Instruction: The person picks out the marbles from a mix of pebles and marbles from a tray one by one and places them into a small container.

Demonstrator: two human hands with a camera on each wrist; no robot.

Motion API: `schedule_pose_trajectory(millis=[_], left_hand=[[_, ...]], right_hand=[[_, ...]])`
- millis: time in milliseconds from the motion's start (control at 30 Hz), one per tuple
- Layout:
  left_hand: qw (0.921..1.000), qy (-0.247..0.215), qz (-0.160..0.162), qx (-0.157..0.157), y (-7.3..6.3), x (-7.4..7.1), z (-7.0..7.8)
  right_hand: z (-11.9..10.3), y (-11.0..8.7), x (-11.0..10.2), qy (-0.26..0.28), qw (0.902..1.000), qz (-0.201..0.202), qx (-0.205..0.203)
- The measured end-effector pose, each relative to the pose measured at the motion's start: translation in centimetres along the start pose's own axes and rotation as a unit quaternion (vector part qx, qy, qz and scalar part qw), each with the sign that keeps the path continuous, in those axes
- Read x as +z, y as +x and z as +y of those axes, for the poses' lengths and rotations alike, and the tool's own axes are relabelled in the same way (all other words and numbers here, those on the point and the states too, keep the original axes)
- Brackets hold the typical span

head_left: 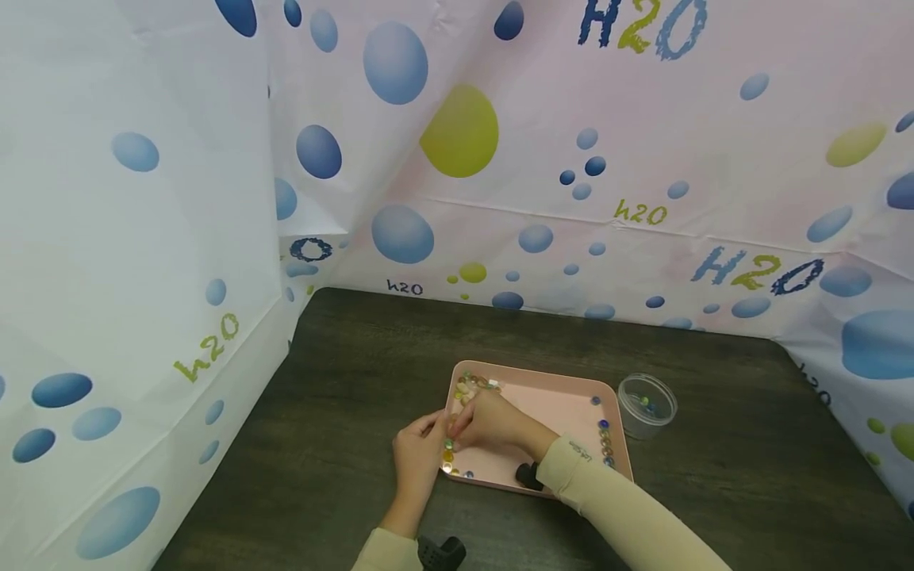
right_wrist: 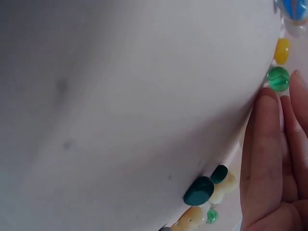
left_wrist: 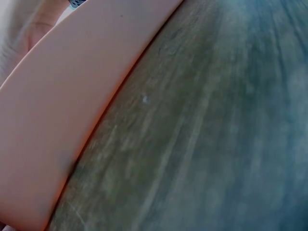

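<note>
At the left end of a pink tray, my left hand holds the rim between thumb and fingers. In the left wrist view the tray's outer wall fills the left side, and most of that hand is out of sight. My right hand reaches inside the tray along the same edge. Its thumb and fingertips are around a green marble by the wall. A yellow bead and a blue-striped marble lie beyond it. Dark green stones lie farther along the edge.
Blue and amber glass pieces line the tray's right side. Beside that end stands a clear round tub with a few marbles in it. The dark wooden table meets a patterned curtain at the back and left.
</note>
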State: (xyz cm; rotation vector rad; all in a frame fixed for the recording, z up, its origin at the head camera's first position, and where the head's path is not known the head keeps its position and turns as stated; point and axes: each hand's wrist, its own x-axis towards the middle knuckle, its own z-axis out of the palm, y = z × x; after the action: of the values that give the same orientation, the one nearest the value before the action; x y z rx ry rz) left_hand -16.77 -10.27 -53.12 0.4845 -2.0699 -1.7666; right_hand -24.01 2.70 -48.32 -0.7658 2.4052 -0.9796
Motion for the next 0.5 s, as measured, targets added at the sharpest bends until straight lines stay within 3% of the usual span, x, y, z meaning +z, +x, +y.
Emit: schedule_pose_trajectory(millis=[500], left_hand=[[0.9998,-0.011,-0.017,0.005,-0.05,-0.21,-0.14]], right_hand=[[-0.89,0.08,0.43,-0.025,0.999,-0.008,-0.036]])
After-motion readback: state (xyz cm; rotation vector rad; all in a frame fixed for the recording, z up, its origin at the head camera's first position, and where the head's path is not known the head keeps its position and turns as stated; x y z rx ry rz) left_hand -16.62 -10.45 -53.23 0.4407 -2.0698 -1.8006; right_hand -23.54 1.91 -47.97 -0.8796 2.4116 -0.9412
